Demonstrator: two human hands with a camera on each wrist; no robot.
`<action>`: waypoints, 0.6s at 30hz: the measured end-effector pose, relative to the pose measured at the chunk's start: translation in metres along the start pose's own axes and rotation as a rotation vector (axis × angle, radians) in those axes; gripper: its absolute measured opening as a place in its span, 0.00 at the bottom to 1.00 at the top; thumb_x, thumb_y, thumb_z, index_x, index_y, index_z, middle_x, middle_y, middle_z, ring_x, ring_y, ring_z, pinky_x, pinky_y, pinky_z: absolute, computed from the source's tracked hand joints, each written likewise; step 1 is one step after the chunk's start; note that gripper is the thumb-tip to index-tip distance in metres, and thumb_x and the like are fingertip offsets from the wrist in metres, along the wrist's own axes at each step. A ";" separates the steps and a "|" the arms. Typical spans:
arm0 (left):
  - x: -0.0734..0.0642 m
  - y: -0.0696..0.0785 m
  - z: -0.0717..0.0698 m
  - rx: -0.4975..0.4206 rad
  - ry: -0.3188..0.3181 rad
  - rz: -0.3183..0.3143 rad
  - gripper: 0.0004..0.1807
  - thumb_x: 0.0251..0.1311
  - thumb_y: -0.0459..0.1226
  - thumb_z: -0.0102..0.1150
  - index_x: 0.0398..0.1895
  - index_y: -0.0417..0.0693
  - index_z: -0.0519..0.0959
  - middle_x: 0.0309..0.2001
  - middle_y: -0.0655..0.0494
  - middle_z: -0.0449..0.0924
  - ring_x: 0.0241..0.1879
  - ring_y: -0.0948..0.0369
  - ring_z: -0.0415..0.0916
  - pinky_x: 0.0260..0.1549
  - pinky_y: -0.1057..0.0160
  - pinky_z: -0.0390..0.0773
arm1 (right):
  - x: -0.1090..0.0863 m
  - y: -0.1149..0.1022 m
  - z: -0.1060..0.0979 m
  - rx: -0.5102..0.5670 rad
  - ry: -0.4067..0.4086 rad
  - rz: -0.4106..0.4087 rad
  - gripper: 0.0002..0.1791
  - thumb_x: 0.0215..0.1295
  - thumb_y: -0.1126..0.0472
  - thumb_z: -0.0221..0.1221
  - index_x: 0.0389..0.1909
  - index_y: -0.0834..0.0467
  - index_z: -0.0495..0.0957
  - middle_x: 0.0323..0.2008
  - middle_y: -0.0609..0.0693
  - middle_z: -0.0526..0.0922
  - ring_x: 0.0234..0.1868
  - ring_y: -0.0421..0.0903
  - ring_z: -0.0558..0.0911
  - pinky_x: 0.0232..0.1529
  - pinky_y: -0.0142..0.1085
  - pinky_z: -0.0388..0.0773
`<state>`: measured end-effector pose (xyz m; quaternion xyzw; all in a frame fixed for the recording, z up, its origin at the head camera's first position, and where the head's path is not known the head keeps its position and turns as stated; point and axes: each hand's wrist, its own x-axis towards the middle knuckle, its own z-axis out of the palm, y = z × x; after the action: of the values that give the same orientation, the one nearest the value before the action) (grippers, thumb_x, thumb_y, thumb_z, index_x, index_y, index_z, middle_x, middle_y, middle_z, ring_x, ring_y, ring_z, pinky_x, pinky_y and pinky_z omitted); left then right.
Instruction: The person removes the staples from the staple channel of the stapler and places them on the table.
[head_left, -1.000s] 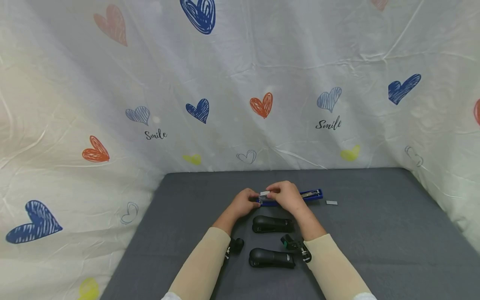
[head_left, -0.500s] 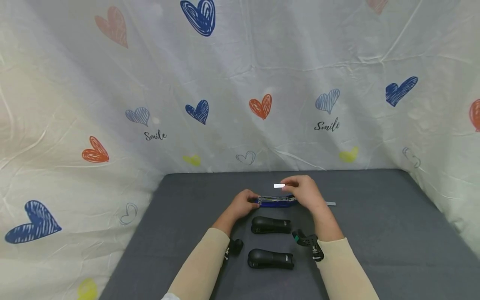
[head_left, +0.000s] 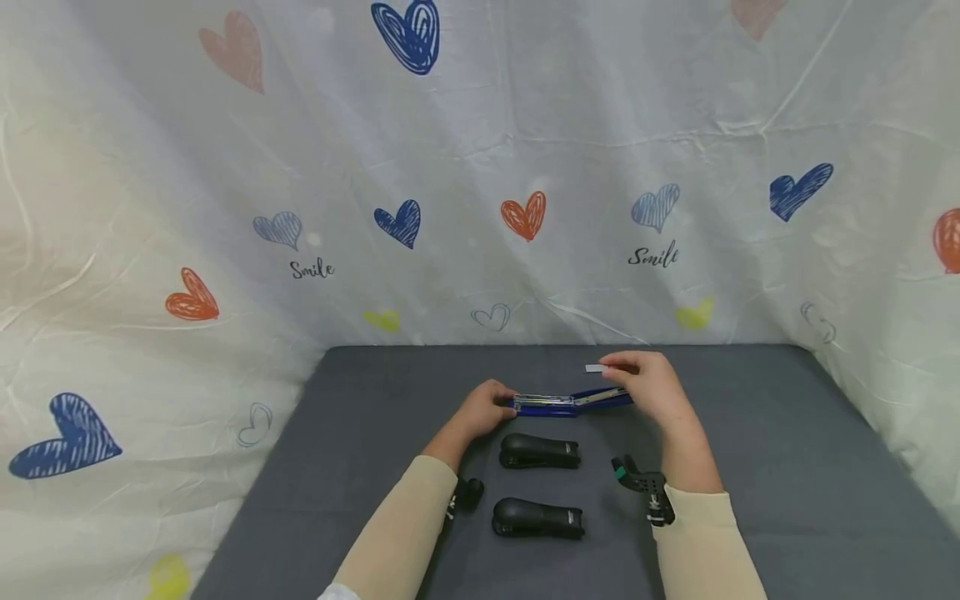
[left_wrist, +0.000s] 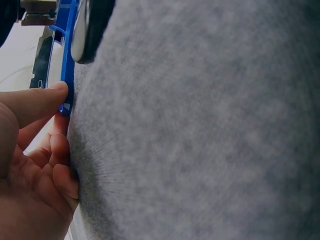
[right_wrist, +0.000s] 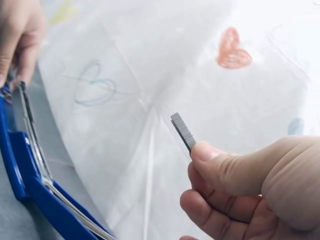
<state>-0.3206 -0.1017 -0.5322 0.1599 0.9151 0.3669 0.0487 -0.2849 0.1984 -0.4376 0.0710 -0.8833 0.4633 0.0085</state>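
A blue stapler [head_left: 543, 410] lies on the grey table, its top swung far back so the metal channel shows. My left hand [head_left: 483, 408] pinches its left end between thumb and fingers, as the left wrist view also shows on the blue base [left_wrist: 67, 65]. Above the stapler's right part, my right hand [head_left: 651, 385] holds a short strip of staples [right_wrist: 183, 131] between thumb and index finger. The strip is raised clear of the stapler, its free end pointing left in the head view. The other fingers of the right hand are curled.
Two black staplers [head_left: 540, 451] [head_left: 537, 518] lie one before the other, nearer me than the blue one. A grey cloth covers the table [head_left: 765, 467]. Behind it hangs a white curtain [head_left: 585, 275] printed with hearts.
My right hand has lifted the staple strip off the stapler's left part and carried it right. The left hand stays on the stapler's end. The loose strip on the table is now hidden.
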 end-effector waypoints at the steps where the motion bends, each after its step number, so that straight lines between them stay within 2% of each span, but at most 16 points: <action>1: 0.000 0.000 0.000 0.002 -0.001 0.002 0.15 0.63 0.30 0.68 0.53 0.38 0.86 0.47 0.49 0.80 0.50 0.52 0.75 0.57 0.51 0.73 | -0.001 0.001 -0.003 -0.002 0.007 0.003 0.17 0.75 0.60 0.61 0.58 0.63 0.83 0.54 0.62 0.83 0.51 0.58 0.80 0.49 0.51 0.76; 18: -0.001 0.001 0.001 0.021 0.001 0.007 0.16 0.64 0.31 0.68 0.55 0.38 0.86 0.48 0.49 0.80 0.50 0.52 0.75 0.57 0.50 0.73 | -0.010 0.030 -0.035 -0.035 0.052 0.044 0.19 0.77 0.59 0.58 0.61 0.66 0.80 0.57 0.66 0.81 0.56 0.63 0.79 0.54 0.57 0.74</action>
<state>-0.3195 -0.1012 -0.5323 0.1633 0.9184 0.3576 0.0455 -0.2807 0.2449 -0.4427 0.0393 -0.8920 0.4497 0.0227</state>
